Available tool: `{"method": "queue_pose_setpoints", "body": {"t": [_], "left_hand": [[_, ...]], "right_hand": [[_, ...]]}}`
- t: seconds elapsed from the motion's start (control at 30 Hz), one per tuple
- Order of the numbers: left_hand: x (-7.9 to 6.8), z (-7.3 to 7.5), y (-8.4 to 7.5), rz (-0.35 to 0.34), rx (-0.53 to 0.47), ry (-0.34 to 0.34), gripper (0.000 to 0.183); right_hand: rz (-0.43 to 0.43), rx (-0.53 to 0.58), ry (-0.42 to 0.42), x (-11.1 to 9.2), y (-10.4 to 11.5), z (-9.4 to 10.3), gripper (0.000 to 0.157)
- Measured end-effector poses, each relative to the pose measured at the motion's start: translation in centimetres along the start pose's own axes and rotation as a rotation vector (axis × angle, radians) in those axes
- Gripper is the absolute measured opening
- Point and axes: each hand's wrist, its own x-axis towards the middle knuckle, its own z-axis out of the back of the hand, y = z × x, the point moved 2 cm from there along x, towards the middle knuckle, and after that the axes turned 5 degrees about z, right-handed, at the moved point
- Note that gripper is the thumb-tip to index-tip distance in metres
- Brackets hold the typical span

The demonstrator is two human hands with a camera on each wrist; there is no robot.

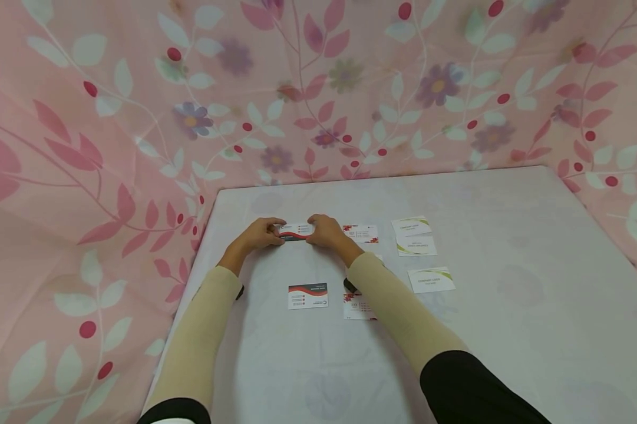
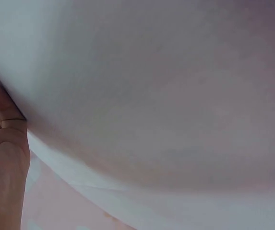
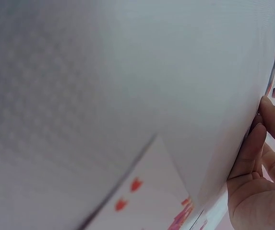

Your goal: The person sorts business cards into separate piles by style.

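Observation:
A business card (image 1: 296,231) with a red and dark wave lies near the far left of the white-covered table. My left hand (image 1: 262,234) pinches its left end, and my right hand (image 1: 329,232) pinches its right end. Nearer to me is another business card (image 1: 307,296) with a similar red and dark pattern. In the right wrist view, the thumb and fingers of the right hand (image 3: 262,177) are at the card's edge, low over the cloth. The left wrist view catches only part of the left hand (image 2: 5,158) at its left border.
To the right lie a red-flowered card (image 1: 362,234) and another red-flowered card (image 1: 354,307), partly under my right forearm. Further right are two overlapping green-edged cards (image 1: 416,246) and a separate green-edged card (image 1: 431,280). A pink floral curtain (image 1: 318,88) borders the table (image 1: 535,265).

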Motion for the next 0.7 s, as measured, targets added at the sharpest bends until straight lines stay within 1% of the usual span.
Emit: {"method": "queue_pose_setpoints", "body": {"t": [0.13,0.27,0.37,0.7], "left_hand": [[-0.02,0.00,0.01,-0.010,-0.006,-0.005,0.055],[0.08,-0.04,0.11,-0.020,0.005,-0.014,0.054],[0.10,-0.13,0.24,-0.016,0.014,-0.017,0.053],[-0.12,-0.17,0.27,-0.007,0.003,-0.016,0.053]], "right_hand": [[0.014,-0.018,-0.004,0.06,-0.02,0.00,0.055],[0.010,-0.015,-0.005,0.11,-0.08,0.00,0.055],[0.008,-0.020,-0.002,0.16,-0.16,-0.03,0.056],[0.006,-0.015,0.004,0.11,0.00,-0.02,0.055]]}}
